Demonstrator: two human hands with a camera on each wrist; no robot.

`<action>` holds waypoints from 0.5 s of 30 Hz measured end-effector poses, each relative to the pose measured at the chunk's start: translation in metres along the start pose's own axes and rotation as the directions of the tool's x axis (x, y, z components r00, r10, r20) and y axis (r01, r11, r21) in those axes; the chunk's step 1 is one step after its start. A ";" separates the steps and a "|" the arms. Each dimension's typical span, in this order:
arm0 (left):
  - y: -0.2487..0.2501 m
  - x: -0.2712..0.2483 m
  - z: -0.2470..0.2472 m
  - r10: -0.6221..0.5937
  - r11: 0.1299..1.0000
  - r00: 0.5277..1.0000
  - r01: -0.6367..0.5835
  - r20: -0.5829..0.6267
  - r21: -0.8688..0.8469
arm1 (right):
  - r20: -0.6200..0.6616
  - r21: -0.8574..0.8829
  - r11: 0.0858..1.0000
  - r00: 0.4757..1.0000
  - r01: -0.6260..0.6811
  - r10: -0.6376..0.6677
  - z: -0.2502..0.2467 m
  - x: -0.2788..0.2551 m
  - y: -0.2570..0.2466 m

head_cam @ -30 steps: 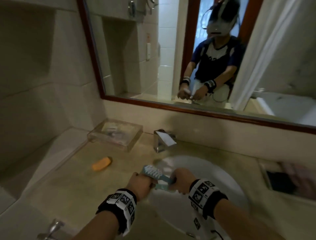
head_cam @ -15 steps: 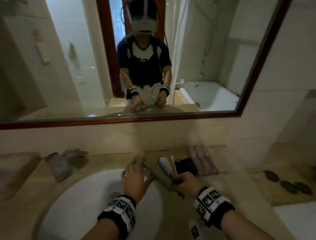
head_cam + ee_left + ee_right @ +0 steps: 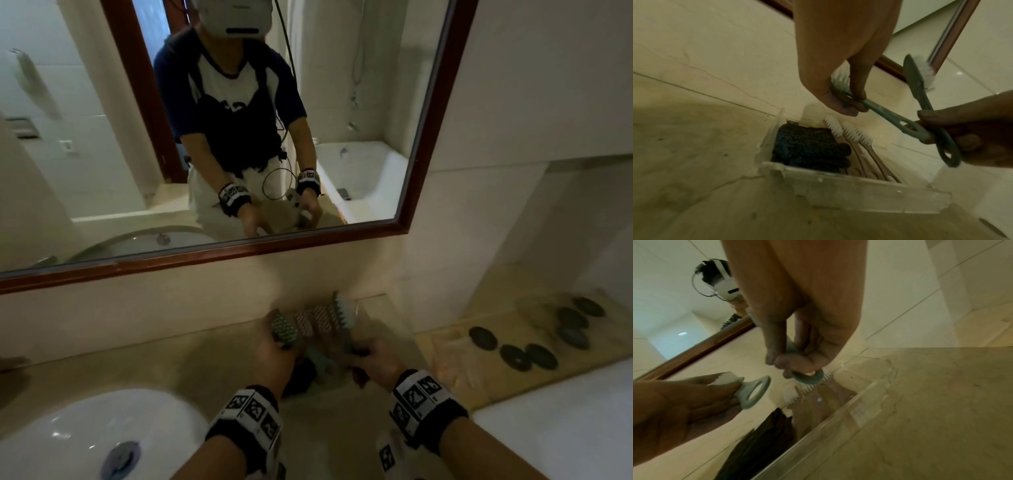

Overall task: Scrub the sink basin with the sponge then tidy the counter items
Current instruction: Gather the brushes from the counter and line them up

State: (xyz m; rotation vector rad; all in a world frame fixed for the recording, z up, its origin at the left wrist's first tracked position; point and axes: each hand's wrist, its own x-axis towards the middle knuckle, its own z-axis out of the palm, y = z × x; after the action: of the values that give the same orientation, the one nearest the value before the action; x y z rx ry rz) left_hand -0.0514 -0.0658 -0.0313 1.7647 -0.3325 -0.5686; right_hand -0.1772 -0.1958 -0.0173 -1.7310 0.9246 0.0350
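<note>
Above the clear tray (image 3: pixel 859 193), 1 teal brush (image 3: pixel 885 113) is gripped by the left hand (image 3: pixel 838 65), another (image 3: pixel 920 91) by the right hand (image 3: pixel 972 138); a dark cloth (image 3: pixel 807 146) lies inside.

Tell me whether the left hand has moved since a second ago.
Yes. The left hand went rightward, off the sink basin to the clear tray.

- The sink basin (image 3: pixel 85 425) sits in the tabletop (image 3: pixel 212 356), left of both hands
- A clear tray (image 3: pixel 859 193) lies on the tabletop against the wall, below the mirror (image 3: pixel 428 137)
- In the tray, a scrubber (image 3: pixel 807 146) lies left of the toothbrushes (image 3: pixel 851 134)
- Pebbles (image 3: pixel 527 349) lie right of the tray
</note>
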 end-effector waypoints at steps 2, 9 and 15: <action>-0.020 0.024 0.009 0.002 1.000 1.000 -0.002 0.018 0.017 | -0.108 0.015 0.999 0.994 -0.030 0.031 -0.012 0.016 0.008; 0.005 0.045 0.026 -0.001 0.940 0.987 -0.054 0.160 0.337 | -0.277 -0.265 0.962 0.961 -0.071 -0.005 -0.020 0.055 0.014; -0.024 0.055 0.025 -0.065 0.891 0.990 0.000 0.127 0.454 | -0.277 -0.510 0.848 0.961 -0.145 -0.002 -0.003 0.071 0.016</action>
State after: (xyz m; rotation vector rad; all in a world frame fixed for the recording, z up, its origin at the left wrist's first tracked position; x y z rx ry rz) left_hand -0.0209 -0.1077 -0.0705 2.1880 -0.5707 -0.6791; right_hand -0.1391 -0.2393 -0.0610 -2.2493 1.2663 0.1158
